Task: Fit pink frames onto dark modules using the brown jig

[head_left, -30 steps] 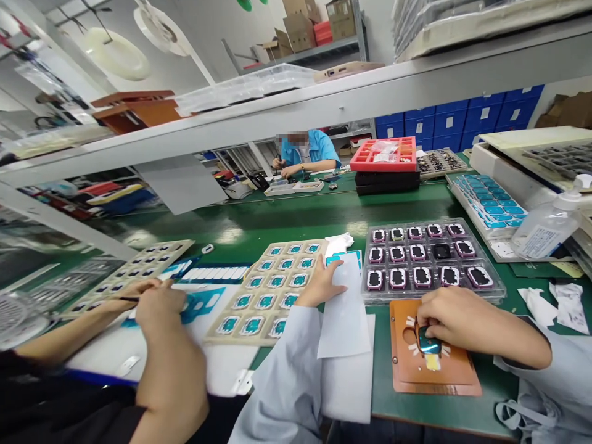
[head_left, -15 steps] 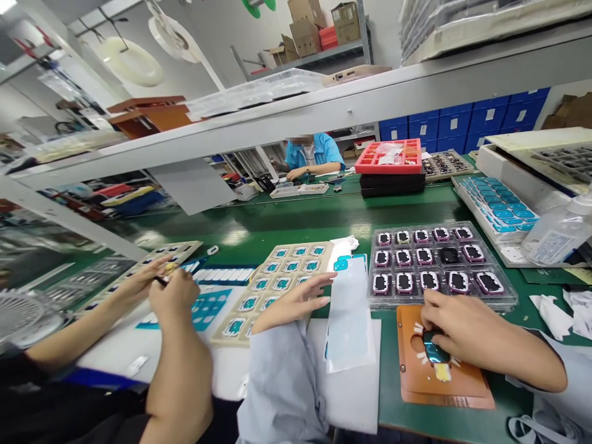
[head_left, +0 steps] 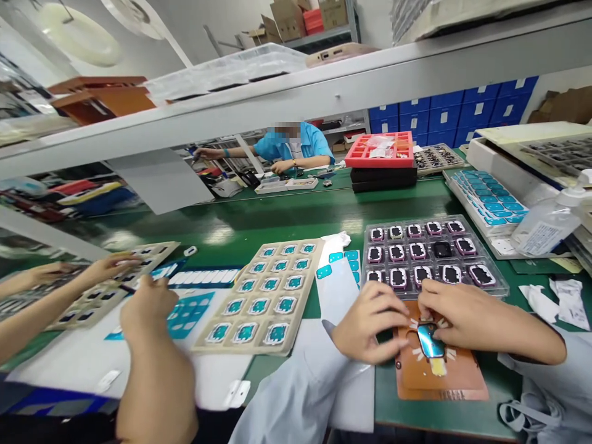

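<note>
On a flat orange board (head_left: 457, 377), my right hand (head_left: 462, 313) touches a shiny, rounded blue plate (head_left: 431, 343), pinch unclear; left hand (head_left: 370, 324), fingers apart.

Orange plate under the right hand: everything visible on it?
The orange plate is flat, smooth, plastic-looking, lying near the front edge of the green bench. White strips fan out around a glossy blue piece on it, with a yellow patch just below. A screw-like fitting sits at its left edge; bottom-edge markings are unreadable. The right hand covers its upper part, fingertips at the blue piece; the left hand is at its left side, contact unclear.
</note>
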A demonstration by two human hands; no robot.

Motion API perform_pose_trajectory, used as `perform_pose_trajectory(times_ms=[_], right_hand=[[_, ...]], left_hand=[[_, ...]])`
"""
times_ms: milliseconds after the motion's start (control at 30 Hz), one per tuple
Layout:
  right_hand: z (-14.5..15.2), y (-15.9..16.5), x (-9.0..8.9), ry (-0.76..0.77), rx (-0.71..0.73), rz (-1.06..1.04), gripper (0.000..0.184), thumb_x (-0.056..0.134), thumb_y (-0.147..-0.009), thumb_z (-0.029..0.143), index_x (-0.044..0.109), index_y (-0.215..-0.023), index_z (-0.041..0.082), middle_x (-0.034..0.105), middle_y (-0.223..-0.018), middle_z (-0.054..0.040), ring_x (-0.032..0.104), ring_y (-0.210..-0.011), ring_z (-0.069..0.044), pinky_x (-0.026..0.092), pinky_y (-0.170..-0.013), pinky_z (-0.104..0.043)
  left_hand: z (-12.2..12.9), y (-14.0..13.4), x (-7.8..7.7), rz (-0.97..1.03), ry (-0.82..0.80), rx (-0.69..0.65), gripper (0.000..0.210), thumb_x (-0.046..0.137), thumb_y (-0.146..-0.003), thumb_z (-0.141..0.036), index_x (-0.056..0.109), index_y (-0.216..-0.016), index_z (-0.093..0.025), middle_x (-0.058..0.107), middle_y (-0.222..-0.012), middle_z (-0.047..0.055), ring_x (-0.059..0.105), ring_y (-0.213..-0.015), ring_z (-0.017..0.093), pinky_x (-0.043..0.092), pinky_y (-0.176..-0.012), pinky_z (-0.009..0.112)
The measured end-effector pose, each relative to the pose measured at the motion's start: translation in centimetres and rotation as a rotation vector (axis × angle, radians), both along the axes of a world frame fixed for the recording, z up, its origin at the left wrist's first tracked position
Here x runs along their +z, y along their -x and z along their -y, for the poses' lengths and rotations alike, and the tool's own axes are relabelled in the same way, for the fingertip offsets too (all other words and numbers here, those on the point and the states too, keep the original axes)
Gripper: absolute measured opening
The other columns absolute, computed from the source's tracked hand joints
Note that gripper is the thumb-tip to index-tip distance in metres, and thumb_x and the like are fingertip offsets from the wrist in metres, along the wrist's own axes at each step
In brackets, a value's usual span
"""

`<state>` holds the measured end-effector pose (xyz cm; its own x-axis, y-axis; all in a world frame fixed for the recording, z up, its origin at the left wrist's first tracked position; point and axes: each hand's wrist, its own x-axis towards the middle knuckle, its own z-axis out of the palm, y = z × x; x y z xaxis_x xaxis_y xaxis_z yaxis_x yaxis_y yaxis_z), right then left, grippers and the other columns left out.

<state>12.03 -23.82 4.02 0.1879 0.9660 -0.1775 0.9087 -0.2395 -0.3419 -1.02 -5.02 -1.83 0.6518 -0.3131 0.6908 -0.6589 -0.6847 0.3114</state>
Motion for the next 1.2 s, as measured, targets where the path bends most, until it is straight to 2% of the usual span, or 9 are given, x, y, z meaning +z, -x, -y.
perform_pose_trajectory(times_ms=[133, 233, 333, 467, 600, 733, 900, 1033, 1200], right_hand=[[0.4, -2.6, 0.7, -0.089, -0.084, -0.055, 0.01, 0.06, -0.08, 0.011, 0.057, -0.081, 0.02, 0.062, -0.078, 0.0016, 0.059, -0.073, -0.017, 0.035, -0.062, -0.027], [0.8, -4.8, 0.7, -0.024, -0.219, 0.194, 0.002, 0.059, -0.086, 0.02, 0.058, -0.088, 0.02, 0.064, -0.087, -0.0018, 0.062, -0.077, -0.02, 0.037, -0.063, -0.029], [1.1, -6.1, 0.0, 0.131, -0.219, 0.425, 0.029, 0.071, -0.077, 0.022, 0.059, -0.103, 0.02, 0.06, -0.109, -0.0078, 0.063, -0.093, -0.027, 0.043, -0.065, -0.032], [0.7, -6.2, -1.6, 0.238, -0.12, 0.528, 0.054, 0.077, -0.06, 0.008, 0.059, -0.109, 0.02, 0.054, -0.122, -0.0112, 0.058, -0.106, -0.032, 0.048, -0.069, -0.032], [0.0, -5.8, -2.6, 0.227, -0.095, 0.526, 0.061, 0.065, -0.061, -0.004, 0.055, -0.116, 0.02, 0.053, -0.124, -0.0115, 0.06, -0.101, -0.028, 0.047, -0.067, -0.03], [-0.2, -6.1, -2.4, 0.208, -0.079, 0.516, 0.058, 0.061, -0.063, -0.006, 0.054, -0.114, 0.019, 0.055, -0.121, -0.0097, 0.062, -0.095, -0.026, 0.044, -0.063, -0.029], [-0.1, -7.2, -2.1, 0.164, -0.118, 0.544, 0.056, 0.048, -0.068, -0.013, 0.052, -0.114, 0.019, 0.062, -0.116, -0.0094, 0.058, -0.107, -0.03, 0.045, -0.071, -0.033], [-0.3, -7.8, -2.3, 0.134, -0.124, 0.52, 0.054, 0.063, -0.069, -0.004, 0.052, -0.116, 0.02, 0.065, -0.117, -0.0094, 0.059, -0.106, -0.031, 0.047, -0.077, -0.035], [-0.5, -7.8, -2.4, 0.092, -0.141, 0.48, 0.049, 0.078, -0.065, 0.004, 0.056, -0.107, 0.017, 0.067, -0.1, -0.0115, 0.061, -0.098, -0.031, 0.047, -0.072, -0.033]], left_hand=[[1.9, -0.2, -1.0, 0.003, -0.08, -0.115, 0.038, 0.053, -0.092, -0.051, 0.061, -0.108, -0.017, 0.073, -0.097, 0.006, 0.056, -0.096, 0.024, 0.039, -0.085, 0.042], [2.3, -0.2, -1.6, 0.009, -0.115, -0.119, 0.045, 0.046, -0.094, -0.057, 0.06, -0.11, -0.017, 0.073, -0.098, 0.006, 0.057, -0.097, 0.024, 0.036, -0.089, 0.043], [2.2, 0.0, -1.5, -0.032, -0.126, -0.127, 0.048, 0.048, -0.092, -0.06, 0.059, -0.113, -0.018, 0.072, -0.102, 0.006, 0.058, -0.106, 0.025, 0.031, -0.101, 0.046], [2.1, 0.1, -1.2, -0.151, -0.14, -0.184, 0.057, 0.046, -0.089, -0.065, 0.057, -0.12, -0.019, 0.069, -0.11, 0.009, 0.055, -0.12, 0.026, 0.017, -0.116, 0.049], [2.1, -0.1, -1.6, -0.182, -0.121, -0.217, 0.058, 0.052, -0.086, -0.062, 0.055, -0.124, -0.018, 0.068, -0.114, 0.01, 0.054, -0.123, 0.025, 0.03, -0.11, 0.043], [2.3, -0.3, -2.1, -0.118, -0.062, -0.207, 0.052, 0.055, -0.083, -0.056, 0.056, -0.118, -0.017, 0.07, -0.11, 0.01, 0.057, -0.12, 0.025, 0.039, -0.102, 0.041], [2.0, -0.6, -2.3, -0.072, -0.025, -0.181, 0.056, 0.056, -0.079, -0.053, 0.055, -0.122, -0.018, 0.072, -0.105, 0.009, 0.061, -0.112, 0.026, 0.042, -0.099, 0.043], [1.4, -0.9, -2.6, -0.07, -0.025, -0.165, 0.055, 0.06, -0.074, -0.052, 0.058, -0.119, -0.02, 0.072, -0.106, 0.01, 0.061, -0.112, 0.028, 0.043, -0.096, 0.044], [1.4, -1.1, -2.7, -0.073, -0.017, -0.149, 0.053, 0.06, -0.073, -0.052, 0.06, -0.115, -0.02, 0.07, -0.108, 0.01, 0.059, -0.116, 0.029, 0.041, -0.099, 0.044]])
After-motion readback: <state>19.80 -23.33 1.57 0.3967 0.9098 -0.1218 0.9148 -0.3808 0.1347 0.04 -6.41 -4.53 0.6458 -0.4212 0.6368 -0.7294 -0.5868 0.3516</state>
